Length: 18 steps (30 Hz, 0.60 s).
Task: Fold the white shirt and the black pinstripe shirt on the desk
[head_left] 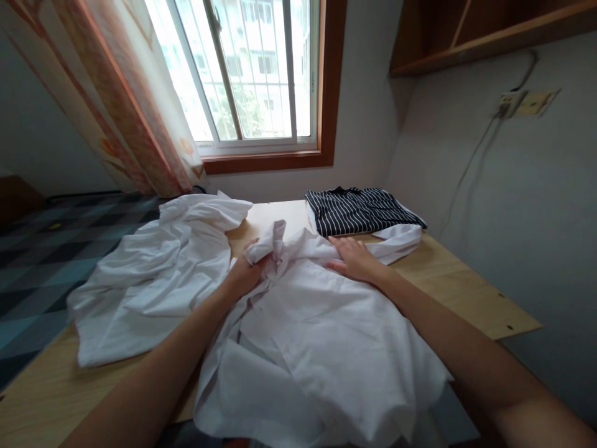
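Observation:
A white shirt (336,336) lies spread on the wooden board, its lower part reaching the near edge and one sleeve stretching out to the right. At its upper left part, my left hand (247,270) is closed on the bunched fabric near the collar; some of its fingers are hidden under the cloth. My right hand (354,256) rests on the upper right part of the shirt, with its fingers spread over the fabric. Left of my left hand lies a second white garment (158,274), loosely crumpled.
A folded black-and-white striped garment (364,210) sits at the back right of the wooden board (466,292). Checkered bedding (28,261) is on the left. Behind are a curtain (135,93), a window and a wall; a shelf (494,37) hangs at the upper right.

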{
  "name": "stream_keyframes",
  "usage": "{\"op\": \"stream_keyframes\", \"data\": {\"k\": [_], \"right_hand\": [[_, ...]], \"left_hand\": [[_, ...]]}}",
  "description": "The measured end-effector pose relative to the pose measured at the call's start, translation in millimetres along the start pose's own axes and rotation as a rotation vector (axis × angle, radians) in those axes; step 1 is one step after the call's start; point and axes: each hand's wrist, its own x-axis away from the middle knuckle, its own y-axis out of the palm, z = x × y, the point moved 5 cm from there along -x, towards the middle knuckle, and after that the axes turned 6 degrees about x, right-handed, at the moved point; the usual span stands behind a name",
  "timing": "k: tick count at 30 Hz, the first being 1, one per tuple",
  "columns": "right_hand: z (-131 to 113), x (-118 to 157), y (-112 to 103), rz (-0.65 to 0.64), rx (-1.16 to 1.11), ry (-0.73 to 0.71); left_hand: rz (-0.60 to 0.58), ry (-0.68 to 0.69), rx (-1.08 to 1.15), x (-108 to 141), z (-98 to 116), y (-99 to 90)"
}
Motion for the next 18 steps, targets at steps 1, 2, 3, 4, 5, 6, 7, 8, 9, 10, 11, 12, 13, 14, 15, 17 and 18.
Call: {"op": "stream_keyframes", "data": {"k": [1, 2, 3, 4, 5, 6, 7, 8, 9, 10, 11, 12, 13, 14, 15, 17, 18], "right_hand": [[-1.9, 1.1, -2.5, -0.009, -0.001, -0.017], [-3.9, 2.7, -5.6, -0.041, -0.026, -0.052], [-6.1, 4.8, -9.0, -0.093, -0.077, -0.102], [-8.2, 7.7, -12.6, -0.158, -0.145, -0.159], [-9.7, 11.1, -16.3, -0.23, -0.218, -0.214], [-10.2, 14.9, -19.7, -0.301, -0.281, -0.258], [-9.7, 18.8, -22.5, -0.373, -0.328, -0.286], [-8.4, 22.9, -24.1, -0.45, -0.356, -0.302], [-6.9, 27.1, -24.8, -0.531, -0.372, -0.313], [-5.5, 31.5, -25.0, -0.613, -0.388, -0.324], [-4.9, 36.2, -25.3, -0.696, -0.413, -0.341], [-5.0, 41.0, -26.3, -0.775, -0.45, -0.363], [-5.4, 45.3, -28.5, -0.841, -0.495, -0.386], [-6.0, 49.1, -31.9, -0.89, -0.542, -0.41], [-6.8, 52.3, -36.4, -0.925, -0.585, -0.436], [-10.3, 57.2, -48.3, -0.944, -0.664, -0.53], [-13.8, 59.7, -55.1, -0.942, -0.709, -0.611]], "left_hand": [[-0.067, 0.003, -0.001, 2.2, 2.7, 7.7], [-0.148, 0.01, -0.004, 5.3, 7.0, 14.8], [-0.243, 0.022, -0.006, 9.4, 12.8, 21.4], [-0.342, 0.035, -0.005, 14.5, 19.7, 27.3], [-0.435, 0.044, 0.001, 20.3, 27.1, 32.3], [-0.517, 0.045, 0.01, 26.6, 34.8, 36.4], [-0.588, 0.039, 0.023, 33.0, 42.5, 40.3], [-0.657, 0.028, 0.037, 39.8, 50.3, 44.4], [-0.723, 0.016, 0.051, 46.8, 58.5, 48.8], [-0.783, 0.006, 0.07, 53.9, 67.3, 53.5], [-0.836, -0.005, 0.097, 61.1, 76.7, 58.0], [-0.88, -0.02, 0.133, 68.5, 86.6, 62.2], [-0.916, -0.046, 0.182, 76.3, 96.5, 65.8], [-0.953, -0.088, 0.239, 85.2, 105.9, 69.0], [-0.989, -0.147, 0.294, 95.6, 114.1, 71.4], [-1.122, -0.302, 0.399, 123.5, 125.7, 75.5], [-1.199, -0.403, 0.45, 140.2, 128.6, 76.4]]}}
